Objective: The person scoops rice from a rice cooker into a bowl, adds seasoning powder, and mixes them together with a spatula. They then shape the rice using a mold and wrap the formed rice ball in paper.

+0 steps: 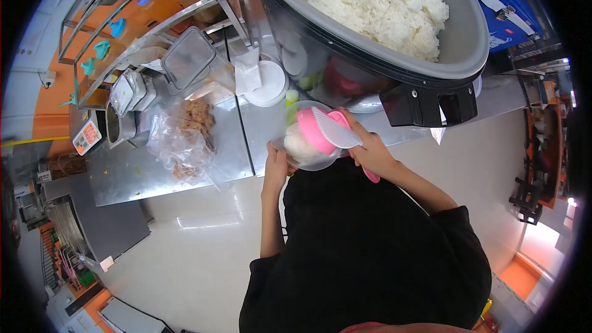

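My left hand (275, 163) is closed on the rim of a clear plastic bowl (306, 163) held at the table's front edge. White rice (298, 144) lies in that bowl. A pink cup (313, 131) is tipped over the rice, inside the bowl. My right hand (372, 151) is closed around the pink cup and a white rice paddle (333, 129) with a dotted blade, which lies across the cup. A pink handle end (371, 176) sticks out below this hand; which of the two it belongs to, I cannot tell.
A large rice cooker (370, 46) full of rice stands just beyond my hands. To the left are a plastic bag of brown food (191, 129), white round lids (266, 83), metal containers (123, 120) and a rack of sauce bottles (145, 9). A blue box (515, 3) sits behind the cooker.
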The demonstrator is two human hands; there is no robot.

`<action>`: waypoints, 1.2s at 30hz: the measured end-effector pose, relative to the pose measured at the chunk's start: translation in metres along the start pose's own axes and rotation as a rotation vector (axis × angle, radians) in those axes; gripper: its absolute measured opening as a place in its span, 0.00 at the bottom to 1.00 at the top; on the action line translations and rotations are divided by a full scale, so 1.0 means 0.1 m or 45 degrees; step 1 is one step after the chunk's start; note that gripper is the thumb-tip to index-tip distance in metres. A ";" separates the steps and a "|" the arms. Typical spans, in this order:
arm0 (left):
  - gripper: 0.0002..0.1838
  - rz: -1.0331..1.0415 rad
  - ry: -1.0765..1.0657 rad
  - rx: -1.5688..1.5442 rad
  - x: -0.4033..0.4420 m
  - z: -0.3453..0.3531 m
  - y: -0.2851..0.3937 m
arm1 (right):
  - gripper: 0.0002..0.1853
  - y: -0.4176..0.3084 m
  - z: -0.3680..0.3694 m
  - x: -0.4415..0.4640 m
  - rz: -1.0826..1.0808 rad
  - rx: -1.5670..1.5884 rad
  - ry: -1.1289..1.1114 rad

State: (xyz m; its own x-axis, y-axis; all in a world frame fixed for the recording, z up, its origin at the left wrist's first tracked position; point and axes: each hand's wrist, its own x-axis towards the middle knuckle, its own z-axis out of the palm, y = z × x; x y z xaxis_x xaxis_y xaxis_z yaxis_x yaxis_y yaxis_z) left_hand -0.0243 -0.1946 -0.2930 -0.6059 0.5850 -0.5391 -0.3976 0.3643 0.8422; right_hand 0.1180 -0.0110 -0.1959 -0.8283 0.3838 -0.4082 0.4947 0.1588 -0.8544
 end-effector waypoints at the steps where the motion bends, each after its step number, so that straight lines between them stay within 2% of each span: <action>1: 0.20 -0.013 0.034 0.015 -0.07 0.06 0.11 | 0.37 0.03 -0.03 -0.04 0.010 0.059 0.038; 3: 0.21 0.010 0.039 0.021 -0.11 0.07 0.10 | 0.34 0.09 -0.12 -0.13 0.031 0.180 0.111; 6: 0.25 0.130 -0.069 -0.040 -0.14 -0.05 -0.13 | 0.24 0.05 -0.29 -0.38 0.065 0.263 0.224; 8: 0.27 0.206 -0.166 -0.128 -0.22 -0.13 -0.20 | 0.18 -0.13 -0.45 -0.62 0.161 0.444 0.159; 9: 0.28 0.300 -0.114 0.173 -0.24 -0.16 -0.21 | 0.15 -0.22 -0.50 -0.73 0.214 0.536 0.126; 11: 0.30 0.476 -0.008 0.784 -0.27 -0.19 -0.18 | 0.13 -0.39 -0.57 -0.86 -0.013 0.514 0.162; 12: 0.31 0.403 -0.059 0.820 -0.27 -0.19 -0.15 | 0.12 -0.45 -0.62 -0.91 -0.113 0.525 0.169; 15: 0.32 0.437 0.009 1.168 -0.20 -0.14 -0.19 | 0.12 -0.54 -0.76 -0.93 -0.433 0.699 0.241; 16: 0.27 0.470 0.133 1.135 -0.17 -0.13 -0.18 | 0.11 -0.53 -0.87 -0.92 -0.537 0.777 0.280; 17: 0.24 0.382 0.035 1.225 -0.12 -0.21 -0.10 | 0.11 -0.51 -0.96 -0.93 -0.633 0.852 0.332; 19: 0.20 0.228 -0.149 1.409 -0.15 -0.35 0.65 | 0.11 -0.41 -1.15 -0.98 -0.822 0.979 0.441; 21: 0.14 0.378 -0.175 0.811 -0.22 -0.33 1.57 | 0.11 -0.33 -1.33 -1.03 -0.941 1.070 0.554; 25: 0.15 1.509 0.220 0.882 -0.09 -0.05 3.01 | 0.12 -0.12 -1.49 -1.16 -1.029 1.139 0.720; 27: 0.14 1.843 0.380 0.753 0.20 0.08 3.69 | 0.12 0.00 -1.51 -1.23 -1.028 1.155 0.821; 29: 0.14 1.994 0.549 0.809 0.48 0.19 4.43 | 0.13 0.14 -1.51 -1.30 -1.031 1.191 0.941; 31: 0.17 1.980 0.749 0.825 0.92 0.25 5.13 | 0.14 0.29 -1.47 -1.35 -1.051 1.275 1.156; 33: 0.26 1.754 0.887 0.972 1.62 0.13 5.83 | 0.15 0.32 -1.40 -1.40 -1.062 1.363 1.369; 36: 0.34 1.079 0.234 0.084 2.19 0.28 6.27 | 0.15 0.47 -1.30 -1.46 -1.069 1.387 1.529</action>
State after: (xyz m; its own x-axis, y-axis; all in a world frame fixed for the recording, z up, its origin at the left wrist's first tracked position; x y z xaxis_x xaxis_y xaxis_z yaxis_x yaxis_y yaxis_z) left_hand -0.3869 0.1823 0.1175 -0.7837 0.5538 0.2813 0.2752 -0.0964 0.9565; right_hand 0.2963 0.0589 -0.1342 0.1207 0.9730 0.1965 -0.6845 0.2249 -0.6935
